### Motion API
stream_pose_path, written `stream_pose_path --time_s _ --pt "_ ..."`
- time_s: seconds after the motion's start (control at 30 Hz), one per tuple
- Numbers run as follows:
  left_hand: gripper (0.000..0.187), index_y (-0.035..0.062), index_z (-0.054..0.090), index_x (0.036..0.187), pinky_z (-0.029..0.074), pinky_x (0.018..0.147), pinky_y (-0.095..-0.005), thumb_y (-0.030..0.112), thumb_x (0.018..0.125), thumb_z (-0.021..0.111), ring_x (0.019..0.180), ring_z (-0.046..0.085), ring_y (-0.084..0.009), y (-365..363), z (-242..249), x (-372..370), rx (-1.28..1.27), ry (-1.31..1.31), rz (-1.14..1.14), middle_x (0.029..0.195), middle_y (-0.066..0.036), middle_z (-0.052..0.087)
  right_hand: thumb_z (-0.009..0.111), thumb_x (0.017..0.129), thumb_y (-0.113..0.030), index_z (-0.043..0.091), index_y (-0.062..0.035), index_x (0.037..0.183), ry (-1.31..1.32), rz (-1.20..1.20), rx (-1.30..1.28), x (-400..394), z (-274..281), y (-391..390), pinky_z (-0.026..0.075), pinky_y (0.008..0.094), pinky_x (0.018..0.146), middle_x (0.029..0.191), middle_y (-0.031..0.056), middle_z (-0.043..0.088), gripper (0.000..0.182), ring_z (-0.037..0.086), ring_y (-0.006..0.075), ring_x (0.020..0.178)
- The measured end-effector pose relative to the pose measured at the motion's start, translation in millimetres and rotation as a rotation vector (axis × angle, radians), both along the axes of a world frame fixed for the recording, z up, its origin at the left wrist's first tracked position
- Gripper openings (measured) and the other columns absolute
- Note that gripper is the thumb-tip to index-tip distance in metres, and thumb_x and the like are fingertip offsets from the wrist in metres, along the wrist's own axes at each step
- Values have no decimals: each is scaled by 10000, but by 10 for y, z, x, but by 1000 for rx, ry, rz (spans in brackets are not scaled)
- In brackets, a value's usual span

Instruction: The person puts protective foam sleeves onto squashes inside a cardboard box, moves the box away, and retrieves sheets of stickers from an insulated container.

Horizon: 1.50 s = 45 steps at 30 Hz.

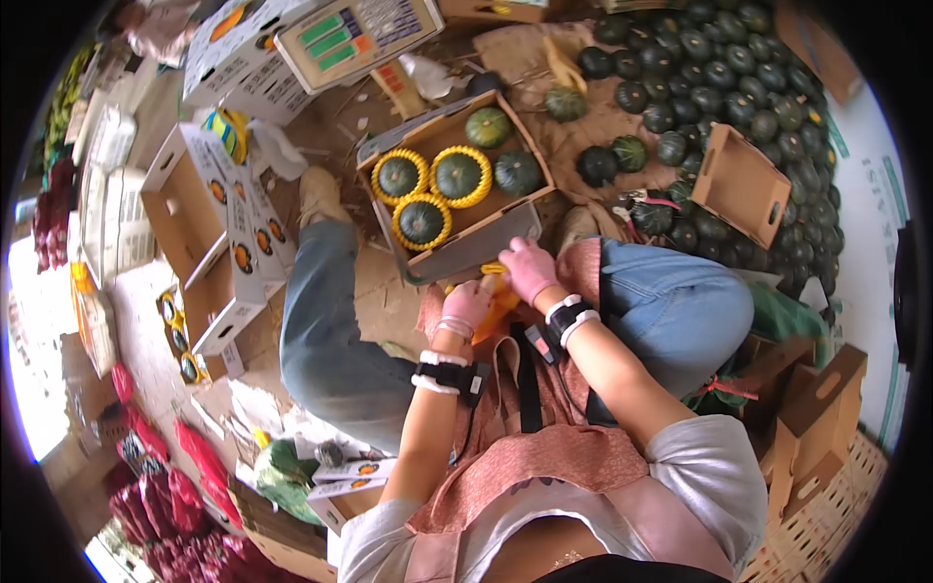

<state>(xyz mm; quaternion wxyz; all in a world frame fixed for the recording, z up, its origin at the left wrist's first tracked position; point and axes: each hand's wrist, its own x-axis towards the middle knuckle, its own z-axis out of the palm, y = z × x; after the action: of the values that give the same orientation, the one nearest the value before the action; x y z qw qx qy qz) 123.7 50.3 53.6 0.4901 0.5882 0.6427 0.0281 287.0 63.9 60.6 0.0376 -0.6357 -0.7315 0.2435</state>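
Nearest me, the seated person's left hand [467,303] is curled narrow, its fingers closed on yellow-orange material [498,309] that lies between the two hands, over the lap. The right hand [530,269] has its fingertips at the material's upper end; how tightly that grip closes I cannot tell from here. Just beyond the hands sits an open cardboard box [534,139], its near flap toward the person. Three dark green squashes wearing yellow net sleeves [458,178] fill the box's left part, and two bare squashes [518,173] sit along its right side. Left of the person's leg stand open white cartons [190,209] with orange printing. Farther off to the right, a big heap of dark squashes [719,74] spreads out, with an empty cardboard tray [741,183] tilted against its near part. Stacked white boxes [236,60] rise at the far left.
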Motion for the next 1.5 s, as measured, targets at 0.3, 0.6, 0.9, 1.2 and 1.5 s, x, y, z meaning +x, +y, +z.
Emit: stream_pose_path --time_s 0.3,0.6,0.9,1.2,1.5 --pt "420 30 581 1062 399 672 -180 406 874 569 777 489 -45 18 765 161 83 -1087 386 864 48 553 723 742 -368 503 -27 978 1649 -344 -605 175 981 -147 436 231 753 924 27 516 469 515 117 840" --pt "178 23 593 914 455 643 -238 155 813 658 678 546 -112 42 1242 270 347 -739 346 768 -26 592 688 738 -97 478 -38 854 1197 -531 164 19 1016 -158 407 260 641 743 34 487 247 463 123 702" --pt "180 16 592 936 468 758 -245 179 860 596 825 593 -143 73 1404 55 -353 -1402 640 929 -48 619 609 720 10 625 -19 932 1174 -241 -102 390 896 -227 489 288 745 905 102 642 215 622 220 845" --pt "155 19 573 959 455 762 -243 148 874 587 848 540 -89 142 1381 179 53 -1216 302 933 -14 593 621 731 -47 618 10 982 1835 -505 -475 149 1166 -254 480 266 758 921 53 644 258 615 164 815" --pt "138 4 585 859 431 723 -272 39 757 672 801 531 -184 237 1511 286 761 -605 40 831 -75 523 572 799 -96 574 -8 1073 1855 -707 -348 75 1083 -212 465 258 812 984 43 608 288 587 137 890"
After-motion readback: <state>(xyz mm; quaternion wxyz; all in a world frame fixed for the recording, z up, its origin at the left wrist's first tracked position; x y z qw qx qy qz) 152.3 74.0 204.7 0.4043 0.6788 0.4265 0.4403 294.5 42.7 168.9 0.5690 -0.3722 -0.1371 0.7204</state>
